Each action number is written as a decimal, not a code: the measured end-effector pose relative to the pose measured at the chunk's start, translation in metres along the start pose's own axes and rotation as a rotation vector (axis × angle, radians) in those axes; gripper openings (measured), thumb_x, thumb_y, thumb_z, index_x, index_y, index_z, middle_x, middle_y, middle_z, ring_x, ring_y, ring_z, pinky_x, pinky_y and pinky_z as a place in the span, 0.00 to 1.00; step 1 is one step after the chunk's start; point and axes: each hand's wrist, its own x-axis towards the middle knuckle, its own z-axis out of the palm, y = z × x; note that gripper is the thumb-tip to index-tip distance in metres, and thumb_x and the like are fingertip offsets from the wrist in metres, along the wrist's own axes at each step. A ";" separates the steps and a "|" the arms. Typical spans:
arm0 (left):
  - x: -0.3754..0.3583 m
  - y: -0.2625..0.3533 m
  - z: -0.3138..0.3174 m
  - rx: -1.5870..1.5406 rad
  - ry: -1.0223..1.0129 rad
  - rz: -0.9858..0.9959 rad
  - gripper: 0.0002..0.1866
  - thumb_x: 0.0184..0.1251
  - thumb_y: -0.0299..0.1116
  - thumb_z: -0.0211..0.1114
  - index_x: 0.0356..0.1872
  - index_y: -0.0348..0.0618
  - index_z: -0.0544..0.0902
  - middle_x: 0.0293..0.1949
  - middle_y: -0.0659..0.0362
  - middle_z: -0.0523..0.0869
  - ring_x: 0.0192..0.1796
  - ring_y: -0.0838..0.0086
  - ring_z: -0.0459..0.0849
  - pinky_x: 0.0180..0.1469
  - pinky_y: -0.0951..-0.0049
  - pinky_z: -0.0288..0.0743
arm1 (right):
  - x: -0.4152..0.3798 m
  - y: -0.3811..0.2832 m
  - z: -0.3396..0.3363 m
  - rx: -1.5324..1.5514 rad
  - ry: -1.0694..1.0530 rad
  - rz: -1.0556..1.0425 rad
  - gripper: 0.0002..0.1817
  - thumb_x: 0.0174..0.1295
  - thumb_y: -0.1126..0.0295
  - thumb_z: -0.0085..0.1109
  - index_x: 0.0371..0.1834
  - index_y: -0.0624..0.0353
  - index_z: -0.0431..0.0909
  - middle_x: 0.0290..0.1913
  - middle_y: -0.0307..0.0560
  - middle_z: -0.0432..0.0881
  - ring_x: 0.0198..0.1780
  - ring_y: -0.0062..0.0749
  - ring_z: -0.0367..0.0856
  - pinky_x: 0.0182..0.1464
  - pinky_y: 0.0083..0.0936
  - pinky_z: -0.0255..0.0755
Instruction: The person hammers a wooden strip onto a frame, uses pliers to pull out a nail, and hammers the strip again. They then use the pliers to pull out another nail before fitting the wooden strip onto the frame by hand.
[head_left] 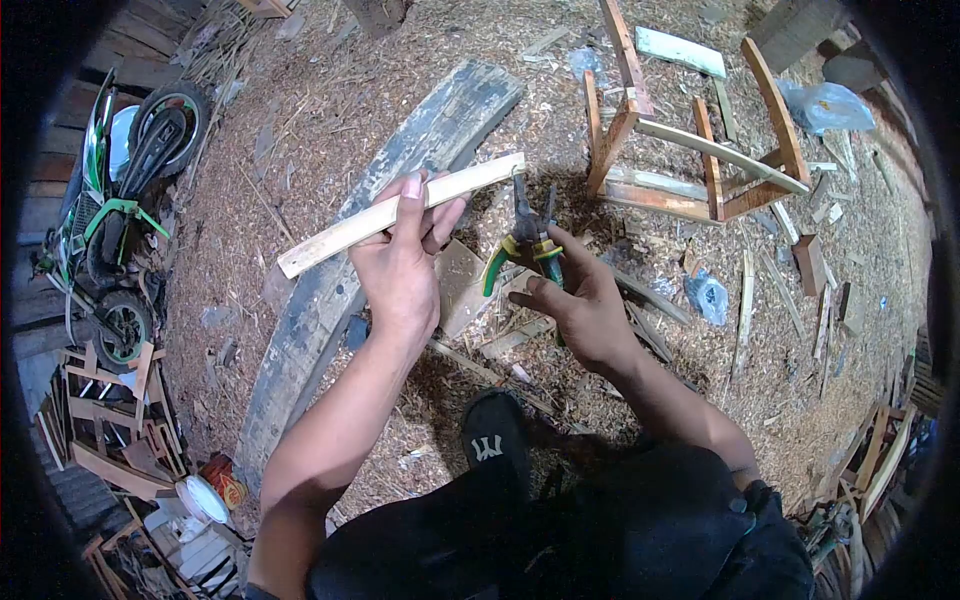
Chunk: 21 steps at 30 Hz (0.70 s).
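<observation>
A pale, narrow wooden strip [340, 236] slants across the middle of the view, its right end higher. My left hand [400, 260] is closed around the strip, thumb on top. In my right hand [585, 300] are pliers [523, 235] with green and yellow handles, their jaws pointing up and spread apart. One jaw tip is at the strip's right end; whether it touches a nail there is too small to tell. Beneath the strip a long, weathered grey plank [420, 130] lies on the ground.
A wooden frame [700, 150] lies at the upper right, near plastic bags [826, 106]. A green and black motorbike [110, 210] stands at the left above piled wood scraps [120, 420]. Loose sticks and shavings cover the ground. My shoe [490, 430] is below my hands.
</observation>
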 end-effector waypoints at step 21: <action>-0.001 -0.002 -0.001 0.048 -0.030 0.012 0.16 0.79 0.33 0.64 0.55 0.28 0.81 0.49 0.46 0.87 0.51 0.64 0.90 0.56 0.62 0.90 | 0.000 -0.003 0.006 0.046 -0.021 0.078 0.32 0.74 0.80 0.53 0.80 0.65 0.57 0.59 0.52 0.80 0.53 0.30 0.84 0.55 0.28 0.83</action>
